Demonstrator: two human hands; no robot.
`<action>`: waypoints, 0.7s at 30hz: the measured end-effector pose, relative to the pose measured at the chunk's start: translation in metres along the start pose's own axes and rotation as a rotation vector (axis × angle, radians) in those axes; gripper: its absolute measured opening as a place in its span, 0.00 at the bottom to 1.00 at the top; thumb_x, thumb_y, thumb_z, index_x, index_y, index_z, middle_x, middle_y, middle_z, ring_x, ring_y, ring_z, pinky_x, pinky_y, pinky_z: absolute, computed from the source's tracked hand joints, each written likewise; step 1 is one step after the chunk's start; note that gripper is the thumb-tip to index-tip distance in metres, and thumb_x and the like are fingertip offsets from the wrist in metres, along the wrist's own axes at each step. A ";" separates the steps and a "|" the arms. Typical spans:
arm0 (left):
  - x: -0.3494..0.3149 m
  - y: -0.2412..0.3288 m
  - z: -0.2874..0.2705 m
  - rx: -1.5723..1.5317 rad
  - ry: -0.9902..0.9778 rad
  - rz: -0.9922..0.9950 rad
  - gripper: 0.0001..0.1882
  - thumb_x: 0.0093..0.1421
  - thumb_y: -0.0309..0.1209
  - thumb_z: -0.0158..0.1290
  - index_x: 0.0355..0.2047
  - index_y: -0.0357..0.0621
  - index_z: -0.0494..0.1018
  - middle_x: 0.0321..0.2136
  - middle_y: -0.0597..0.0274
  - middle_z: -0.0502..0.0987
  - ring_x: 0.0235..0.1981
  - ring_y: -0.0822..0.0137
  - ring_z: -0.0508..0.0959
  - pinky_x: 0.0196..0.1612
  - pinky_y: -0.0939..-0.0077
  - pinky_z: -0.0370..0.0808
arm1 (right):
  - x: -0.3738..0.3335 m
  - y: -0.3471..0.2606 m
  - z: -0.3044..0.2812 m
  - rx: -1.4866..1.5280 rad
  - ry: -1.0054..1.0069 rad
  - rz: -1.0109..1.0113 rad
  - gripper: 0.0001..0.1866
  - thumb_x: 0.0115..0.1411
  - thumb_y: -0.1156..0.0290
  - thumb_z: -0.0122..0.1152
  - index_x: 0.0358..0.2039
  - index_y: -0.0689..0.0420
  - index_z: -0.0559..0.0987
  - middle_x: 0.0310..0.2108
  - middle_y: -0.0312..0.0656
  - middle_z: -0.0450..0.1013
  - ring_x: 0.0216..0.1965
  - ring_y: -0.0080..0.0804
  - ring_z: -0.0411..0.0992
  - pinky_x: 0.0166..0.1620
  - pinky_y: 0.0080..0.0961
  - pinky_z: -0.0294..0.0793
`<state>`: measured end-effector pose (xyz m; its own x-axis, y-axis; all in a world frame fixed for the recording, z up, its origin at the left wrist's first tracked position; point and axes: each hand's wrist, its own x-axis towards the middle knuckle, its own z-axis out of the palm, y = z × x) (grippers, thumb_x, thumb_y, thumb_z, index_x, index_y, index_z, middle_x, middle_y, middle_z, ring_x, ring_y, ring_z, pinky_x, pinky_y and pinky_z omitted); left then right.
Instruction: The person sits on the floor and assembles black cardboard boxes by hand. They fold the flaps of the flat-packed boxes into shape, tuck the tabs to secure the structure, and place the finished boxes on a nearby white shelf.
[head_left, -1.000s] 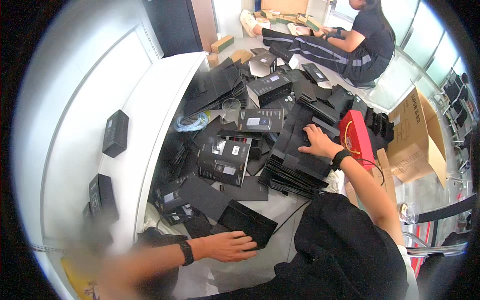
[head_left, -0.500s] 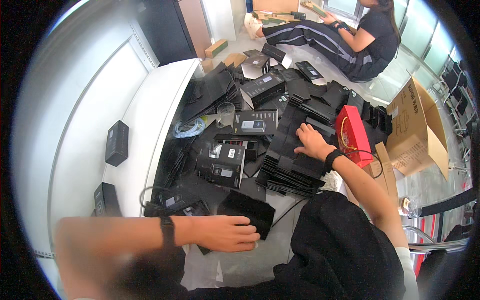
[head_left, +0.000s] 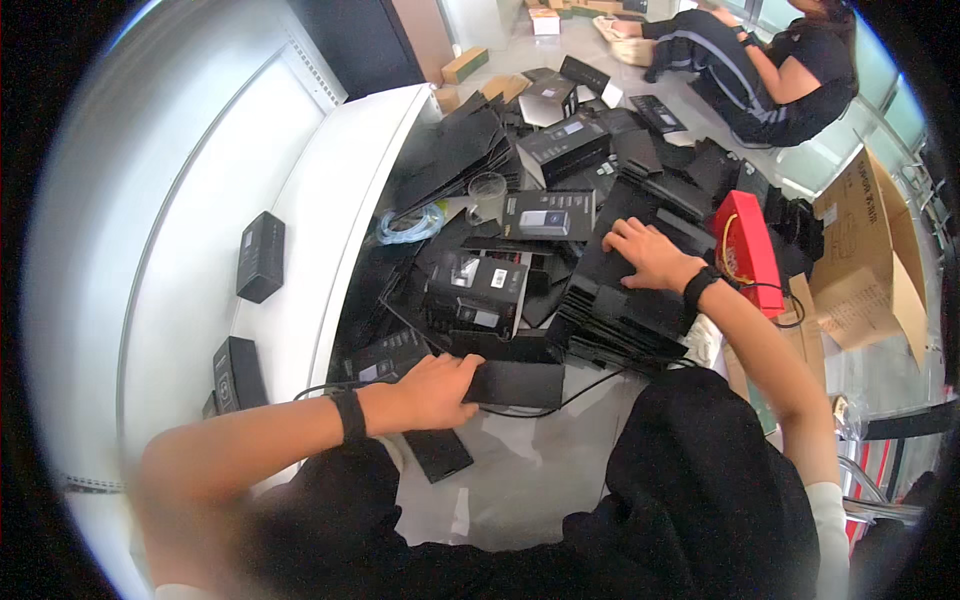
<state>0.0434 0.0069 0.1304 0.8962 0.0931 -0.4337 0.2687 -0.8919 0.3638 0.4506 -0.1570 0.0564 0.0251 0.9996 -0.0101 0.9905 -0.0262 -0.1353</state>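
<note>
My left hand [head_left: 432,392] has its thumb and fingers around the left end of a flat black carton [head_left: 520,384], low over the pile's near edge. Some of its fingertips are hard to make out against the dark card. My right hand [head_left: 652,258] lies with fingers spread on a stack of flattened black cartons [head_left: 610,318]. Left of that stack sits a printed black box [head_left: 478,292], and beyond it another printed box [head_left: 548,216]. Below my left hand, a narrow black piece [head_left: 438,455] lies on the floor.
A white cabinet ledge [head_left: 330,215] at left carries black boxes [head_left: 261,257]. A red gift bag [head_left: 750,255] and an open brown carton [head_left: 868,255] stand at right. Coiled pale blue tubing [head_left: 410,224] and a clear cup [head_left: 487,195] lie on the pile. Another person [head_left: 785,75] sits far right.
My left hand has moved up and away from me, and the black carton under it now lies flatter, to its right. My right hand stays on the stack. The view has shifted.
</note>
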 end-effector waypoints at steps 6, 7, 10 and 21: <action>-0.072 0.025 0.017 -0.019 -0.287 0.202 0.23 0.60 0.34 0.62 0.53 0.36 0.74 0.47 0.43 0.80 0.52 0.43 0.79 0.58 0.49 0.75 | -0.014 -0.028 -0.006 -0.108 0.323 -0.057 0.24 0.50 0.71 0.74 0.47 0.54 0.75 0.52 0.45 0.69 0.56 0.46 0.68 0.58 0.42 0.70; -0.090 0.030 0.027 -0.067 -0.363 0.217 0.22 0.65 0.36 0.59 0.54 0.36 0.73 0.48 0.43 0.80 0.53 0.43 0.79 0.57 0.48 0.75 | -0.007 -0.054 -0.016 0.004 0.331 -0.055 0.22 0.51 0.71 0.73 0.47 0.55 0.76 0.51 0.46 0.69 0.56 0.47 0.68 0.58 0.43 0.71; -0.120 0.036 0.054 -0.630 -0.814 0.098 0.19 0.72 0.38 0.51 0.55 0.36 0.73 0.48 0.42 0.80 0.52 0.43 0.80 0.55 0.50 0.75 | 0.019 -0.132 -0.024 0.441 0.083 -0.260 0.24 0.55 0.66 0.71 0.51 0.59 0.75 0.49 0.50 0.71 0.53 0.50 0.71 0.55 0.43 0.74; -0.114 0.089 0.039 -0.642 -0.699 0.289 0.15 0.75 0.35 0.45 0.55 0.47 0.75 0.48 0.49 0.82 0.52 0.46 0.80 0.54 0.52 0.75 | -0.105 -0.089 -0.100 0.850 -0.263 0.398 0.18 0.74 0.62 0.59 0.57 0.60 0.77 0.43 0.41 0.81 0.46 0.27 0.78 0.50 0.30 0.78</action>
<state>-0.0490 -0.1003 0.1799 0.6033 -0.5562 -0.5716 0.3983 -0.4108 0.8201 0.3734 -0.2587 0.1682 0.2034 0.8857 -0.4173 0.4849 -0.4614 -0.7430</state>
